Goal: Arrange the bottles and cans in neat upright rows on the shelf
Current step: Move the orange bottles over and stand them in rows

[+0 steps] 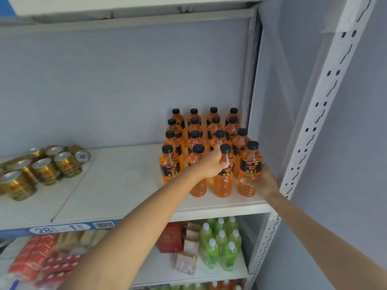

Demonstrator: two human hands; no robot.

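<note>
Orange bottles (209,143) upright, far right on shelf (125,185). Right hand (262,182) curled round nearest right bottle (249,170); left hand (211,164) gripping adjacent bottle (224,172). Gold cans (41,166) well left, one toppled; left hand nearer.

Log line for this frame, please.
left hand: grips front bottle | right hand: grips end bottle | cans: one tipped
</note>
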